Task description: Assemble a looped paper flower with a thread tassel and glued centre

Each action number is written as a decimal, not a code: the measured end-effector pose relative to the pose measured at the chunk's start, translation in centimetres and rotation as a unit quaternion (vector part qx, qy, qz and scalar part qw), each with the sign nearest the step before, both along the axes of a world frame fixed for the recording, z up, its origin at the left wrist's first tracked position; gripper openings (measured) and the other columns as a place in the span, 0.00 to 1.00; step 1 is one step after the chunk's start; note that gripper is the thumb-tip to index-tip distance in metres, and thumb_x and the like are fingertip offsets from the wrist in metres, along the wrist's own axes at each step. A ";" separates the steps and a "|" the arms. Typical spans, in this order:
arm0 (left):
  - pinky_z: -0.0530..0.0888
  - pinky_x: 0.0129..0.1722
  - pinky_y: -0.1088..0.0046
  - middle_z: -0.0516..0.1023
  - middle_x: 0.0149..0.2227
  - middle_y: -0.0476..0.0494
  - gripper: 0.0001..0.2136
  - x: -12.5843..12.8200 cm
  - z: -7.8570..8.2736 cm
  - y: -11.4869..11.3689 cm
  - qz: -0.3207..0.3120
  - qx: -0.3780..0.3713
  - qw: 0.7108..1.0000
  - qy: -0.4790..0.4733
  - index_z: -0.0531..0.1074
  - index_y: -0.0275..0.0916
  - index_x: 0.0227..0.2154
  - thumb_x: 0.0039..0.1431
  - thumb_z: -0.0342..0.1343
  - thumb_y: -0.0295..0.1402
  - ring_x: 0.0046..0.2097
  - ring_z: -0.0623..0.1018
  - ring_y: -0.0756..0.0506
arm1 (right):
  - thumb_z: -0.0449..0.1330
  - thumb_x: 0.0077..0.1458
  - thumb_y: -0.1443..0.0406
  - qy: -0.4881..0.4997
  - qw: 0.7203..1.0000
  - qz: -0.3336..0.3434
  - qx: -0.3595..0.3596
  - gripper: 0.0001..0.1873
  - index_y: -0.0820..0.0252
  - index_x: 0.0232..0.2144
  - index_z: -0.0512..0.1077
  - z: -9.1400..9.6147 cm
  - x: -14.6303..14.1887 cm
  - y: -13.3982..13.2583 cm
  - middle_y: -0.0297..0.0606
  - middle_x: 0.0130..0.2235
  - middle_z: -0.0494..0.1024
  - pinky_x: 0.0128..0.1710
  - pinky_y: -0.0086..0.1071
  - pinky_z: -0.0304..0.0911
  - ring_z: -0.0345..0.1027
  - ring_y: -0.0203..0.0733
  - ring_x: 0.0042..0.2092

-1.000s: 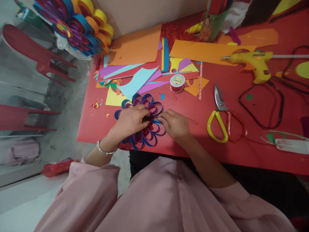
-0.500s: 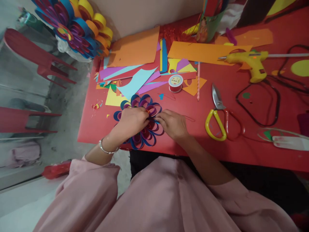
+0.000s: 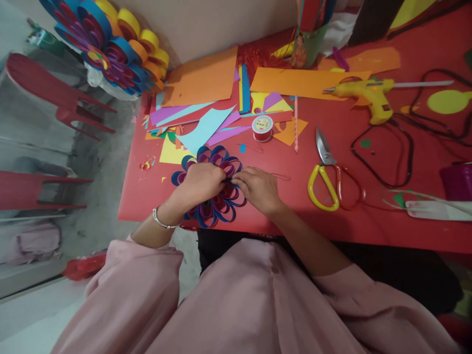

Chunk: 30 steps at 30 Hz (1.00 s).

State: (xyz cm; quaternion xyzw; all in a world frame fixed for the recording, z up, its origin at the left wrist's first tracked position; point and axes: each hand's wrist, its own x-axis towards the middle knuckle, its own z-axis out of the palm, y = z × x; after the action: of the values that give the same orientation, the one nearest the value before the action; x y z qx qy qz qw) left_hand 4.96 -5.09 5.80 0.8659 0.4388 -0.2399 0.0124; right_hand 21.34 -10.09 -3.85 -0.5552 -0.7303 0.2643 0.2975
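A paper flower (image 3: 216, 216) made of blue and purple looped strips lies at the table's near edge. Over its middle, my left hand (image 3: 204, 181) is closed, fingertips pressed at the centre loops. My right hand (image 3: 260, 188) pinches at the flower's right side, its fingertips close to the left hand's. What exactly lies between the fingers is partly hidden. Behind the hands stands a spool of red thread (image 3: 262, 129), with loose thread on the table. Scissors (image 3: 323, 172) with yellow and red handles lie right of my right hand.
On the red table (image 3: 280, 211) lie a yellow glue gun (image 3: 368, 96), black cord (image 3: 411, 162), a pink twisted stick (image 3: 296, 123) and orange card (image 3: 202, 81) with paper scraps. A larger paper flower (image 3: 110, 54) stands at the upper left. Red chairs (image 3: 70, 98) are beyond the table's left edge.
The view has shifted slightly, so the table items sit a little further left. Both hands stay at the flower's centre, with only slight finger movement.
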 end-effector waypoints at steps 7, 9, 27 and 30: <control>0.58 0.27 0.67 0.82 0.30 0.38 0.12 -1.8 0.7 -0.7 -0.007 0.026 0.997 -0.076 0.80 0.39 0.28 0.62 0.53 0.30 0.33 0.79 0.40 | 0.61 0.69 0.61 0.121 0.993 0.006 0.005 0.10 0.52 0.40 0.83 0.6 0.1 -0.5 0.36 0.41 0.84 0.42 0.32 0.65 0.77 0.41 0.43; 0.57 0.27 0.68 0.82 0.29 0.41 0.12 -2.9 1.6 -1.3 -0.010 0.039 0.992 -0.117 0.79 0.40 0.26 0.62 0.53 0.30 0.32 0.78 0.43 | 0.61 0.69 0.62 0.173 0.985 0.012 0.011 0.10 0.52 0.41 0.83 1.4 0.5 -0.9 0.36 0.42 0.84 0.45 0.32 0.67 0.77 0.40 0.44; 0.74 0.31 0.75 0.85 0.30 0.46 0.09 -7.9 3.6 -5.9 -0.108 0.171 0.869 -0.451 0.80 0.40 0.38 0.70 0.56 0.35 0.31 0.83 0.49 | 0.62 0.68 0.62 0.196 0.971 0.042 0.129 0.08 0.49 0.41 0.83 10.7 0.5 -4.3 0.34 0.40 0.86 0.43 0.33 0.73 0.80 0.41 0.41; 0.75 0.32 0.75 0.85 0.30 0.46 0.09 -7.9 3.1 -5.9 -0.109 0.181 0.862 -0.460 0.81 0.40 0.38 0.70 0.56 0.35 0.32 0.84 0.49 | 0.63 0.66 0.63 0.202 0.973 0.035 0.105 0.06 0.50 0.40 0.82 11.0 0.5 -4.2 0.34 0.39 0.86 0.41 0.33 0.73 0.80 0.41 0.40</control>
State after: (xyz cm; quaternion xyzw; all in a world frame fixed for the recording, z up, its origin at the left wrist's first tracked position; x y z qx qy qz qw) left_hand -2.95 -11.03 8.90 0.9070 0.3222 0.2696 0.0295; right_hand 21.82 -14.33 7.18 -0.4302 -0.6978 0.3035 0.4858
